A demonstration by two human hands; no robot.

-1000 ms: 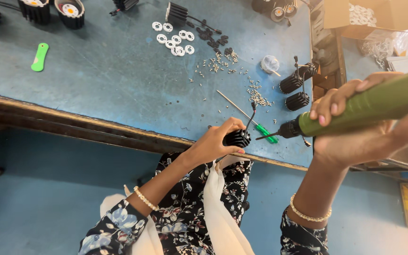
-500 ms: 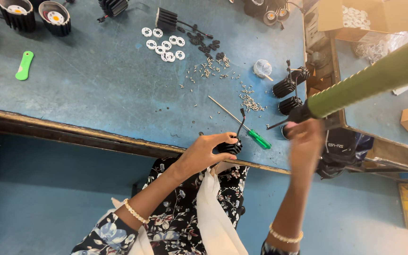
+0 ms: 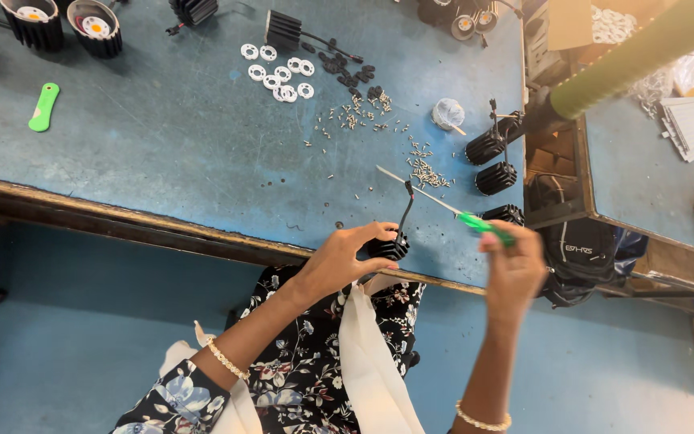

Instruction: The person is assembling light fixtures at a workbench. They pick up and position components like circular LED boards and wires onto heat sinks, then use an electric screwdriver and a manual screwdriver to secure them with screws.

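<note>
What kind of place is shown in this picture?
Probably a small assembly workshop for lamps: a worn blue workbench carries loose screws, white ring parts and black finned heat sinks.

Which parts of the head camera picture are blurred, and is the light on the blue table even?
Head view: the right hand and the green-handled screwdriver it grips are motion-blurred; the left hand on the black ribbed part looks sharper; the big green tube at top right is soft; the blue table is lit evenly, with soft shadows and no strong glare.
</note>
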